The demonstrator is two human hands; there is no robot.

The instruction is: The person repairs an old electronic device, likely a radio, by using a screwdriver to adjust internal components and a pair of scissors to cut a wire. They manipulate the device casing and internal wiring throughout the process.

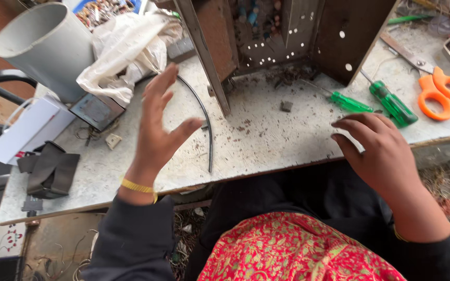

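Head view: left hand (158, 122) is raised over the worktable (266, 140), fingers spread wide, holding nothing; it hovers just beside the thin black cable (208, 132), which lies loose on the table surface, curving from near the plastic bag (126, 49) down toward the near edge. Right hand (378, 151) sits palm-down at the table's near edge, fingers loosely curled, also empty; fingertips are near the two green-handled screwdrivers (378, 101), not touching as far as I can tell. Cable handling, as a judgement: light, semi-stiff (it keeps its bend lying flat), smooth jacket so a bit slippery, not fragile. Best hold looks like a pinch mid-length where it lies free of debris, or at the lower end by the table edge; the upper end runs toward the bag and the rusty metal chassis (266, 31) and may snag. Screwdrivers: rigid, light, ribbed translucent handles give good purchase; take by the handle, since the shafts are thin and point toward the chassis. Chassis itself stands open on the table, perforated sheet metal, rusted; likely heavy with sharp edges, grip by the flat side panels. Also around: orange-handled scissors (441, 91) at the right, grey pipe section (45, 47) and a white box (24, 130) at the left, black strap (50, 169) near the left edge, a small dark square piece (286, 106) amid grit in front of the chassis.
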